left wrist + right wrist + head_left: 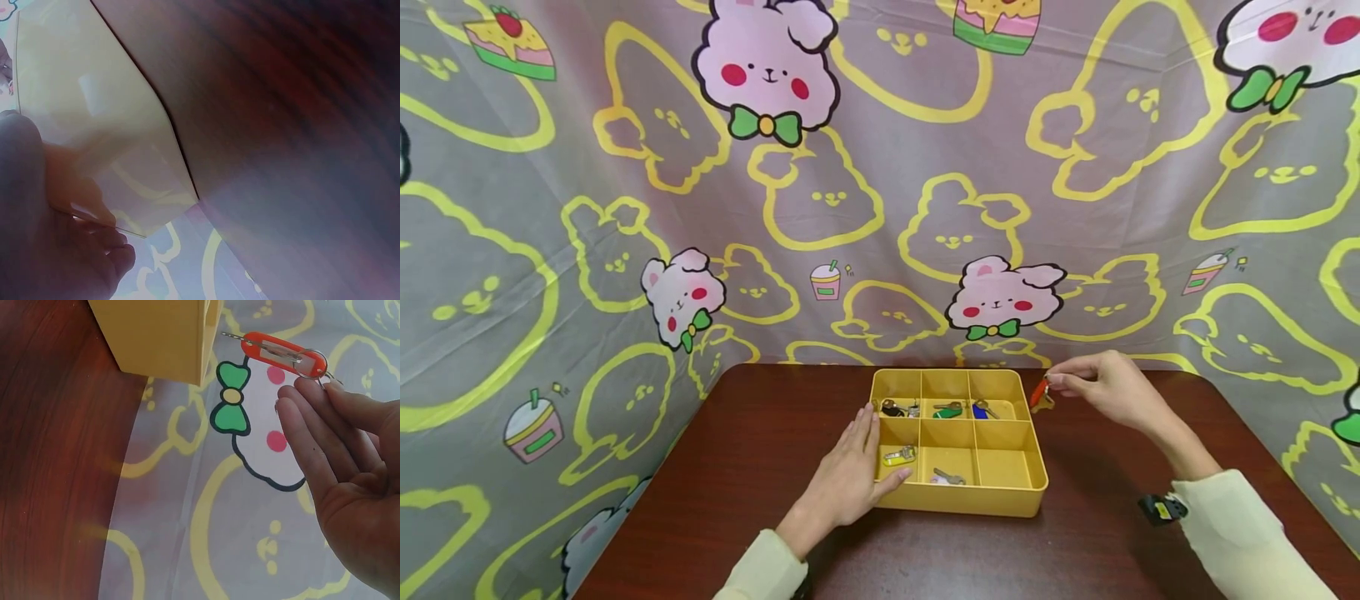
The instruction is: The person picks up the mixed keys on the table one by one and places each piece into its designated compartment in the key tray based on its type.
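Observation:
A yellow compartment box [958,500] sits on the table. My left hand [844,477] rests against its left side, fingers stretched along the rim and thumb over the front left corner. To the right of the box my right hand [1116,390] pinches a key ring [310,364] between thumb and fingertips. From the ring hang a red key tag [265,349] and keys, just beyond the box's right wall. The back row holds keys with a black tag [891,408], a green tag [948,412] and a blue tag [981,410]. A yellow-tagged key [898,457] lies front left, a pale-tagged key [951,477] front middle.
The dark wooden table [752,450] spreads on both sides of the box. A cloth [880,167] printed with cartoon rabbits hangs behind and beside it. Thin walls divide the box into two rows of compartments.

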Available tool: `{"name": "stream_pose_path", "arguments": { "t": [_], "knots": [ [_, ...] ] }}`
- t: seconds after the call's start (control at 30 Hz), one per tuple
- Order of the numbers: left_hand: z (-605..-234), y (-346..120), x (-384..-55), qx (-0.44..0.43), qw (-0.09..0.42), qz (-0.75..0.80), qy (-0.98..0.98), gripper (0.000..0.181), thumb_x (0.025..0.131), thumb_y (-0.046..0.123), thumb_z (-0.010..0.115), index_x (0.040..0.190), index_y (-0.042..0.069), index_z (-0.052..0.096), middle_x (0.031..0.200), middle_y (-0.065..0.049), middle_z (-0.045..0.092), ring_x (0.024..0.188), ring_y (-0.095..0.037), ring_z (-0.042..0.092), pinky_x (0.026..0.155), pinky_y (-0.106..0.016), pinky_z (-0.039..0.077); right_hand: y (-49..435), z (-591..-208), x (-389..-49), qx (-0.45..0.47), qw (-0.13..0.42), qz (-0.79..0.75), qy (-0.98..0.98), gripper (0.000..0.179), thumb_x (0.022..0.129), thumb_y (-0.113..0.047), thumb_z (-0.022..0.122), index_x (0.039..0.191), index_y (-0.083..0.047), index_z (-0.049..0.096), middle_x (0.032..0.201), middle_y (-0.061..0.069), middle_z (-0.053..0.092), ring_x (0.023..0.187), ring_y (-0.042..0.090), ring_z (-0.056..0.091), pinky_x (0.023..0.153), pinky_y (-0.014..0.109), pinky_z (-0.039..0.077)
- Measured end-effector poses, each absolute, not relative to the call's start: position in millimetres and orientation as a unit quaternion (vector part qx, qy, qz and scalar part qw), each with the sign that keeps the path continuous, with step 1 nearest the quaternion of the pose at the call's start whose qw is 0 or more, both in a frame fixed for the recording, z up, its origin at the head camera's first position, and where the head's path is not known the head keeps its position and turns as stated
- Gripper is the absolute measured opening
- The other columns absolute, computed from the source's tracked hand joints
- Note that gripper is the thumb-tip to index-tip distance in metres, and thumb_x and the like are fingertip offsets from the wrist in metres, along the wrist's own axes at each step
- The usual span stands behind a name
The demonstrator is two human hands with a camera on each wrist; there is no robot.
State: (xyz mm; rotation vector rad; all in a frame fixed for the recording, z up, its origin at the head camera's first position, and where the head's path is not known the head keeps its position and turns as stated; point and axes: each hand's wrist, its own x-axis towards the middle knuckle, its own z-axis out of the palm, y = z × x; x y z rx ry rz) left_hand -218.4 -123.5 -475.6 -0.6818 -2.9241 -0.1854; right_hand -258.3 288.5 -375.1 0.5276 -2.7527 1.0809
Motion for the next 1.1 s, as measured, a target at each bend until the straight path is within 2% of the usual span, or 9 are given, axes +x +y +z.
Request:
{"name": "stream_pose_path", "arguments": {
  "t": [0.4,0.83,0.93,1.1],
  "knots": [
    [-475.5,-123.4,-218.4,-0.225,0.063,-0.061,-0.97,0.105,0.102,0.079,0.024,0.163,-0.006,0.026,0.175,-0.023,0.014,0.165,-0.034,0.018,0.133,-0.045,0.027,277.6,-366.1,-257.4,0.169,0.018,0.386,-0.906,0.023,0.097,-0.019,0.076,0.113,-0.003,0.079,0.101,0.012,0.083,0.088,0.015,0.08,0.077,0.03,0.066],
    [-475.0,-123.1,-217.4,-0.225,0.061,-0.068,-0.97,0.102,0.103,0.076,0.03,0.163,-0.007,0.025,0.175,-0.025,0.015,0.164,-0.036,0.019,0.132,-0.046,0.028,272.1,-366.1,-256.7,0.199,0.008,0.366,-0.909,0.017,0.1,-0.004,0.068,0.11,-0.004,0.081,0.103,0.011,0.083,0.088,0.02,0.081,0.075,0.03,0.066],
    [-475.3,-123.0,-217.6,-0.226,0.06,-0.068,-0.97,0.102,0.104,0.076,0.03,0.163,-0.007,0.025,0.175,-0.025,0.015,0.164,-0.036,0.019,0.132,-0.046,0.028,270.5,-365.9,-256.1,0.2,0.0,0.369,-0.907,0.016,0.099,-0.007,0.07,0.111,-0.005,0.081,0.102,0.01,0.083,0.087,0.019,0.08,0.074,0.028,0.065],
    [-474.8,-123.0,-217.2,-0.228,0.062,-0.062,-0.97,0.103,0.103,0.077,0.028,0.163,-0.007,0.025,0.175,-0.025,0.015,0.164,-0.037,0.02,0.132,-0.046,0.028,266.7,-366.1,-254.6,0.208,-0.003,0.369,-0.906,0.015,0.099,-0.008,0.071,0.109,-0.006,0.082,0.099,0.008,0.083,0.083,0.009,0.078,0.072,0.021,0.063]
  ]
}}
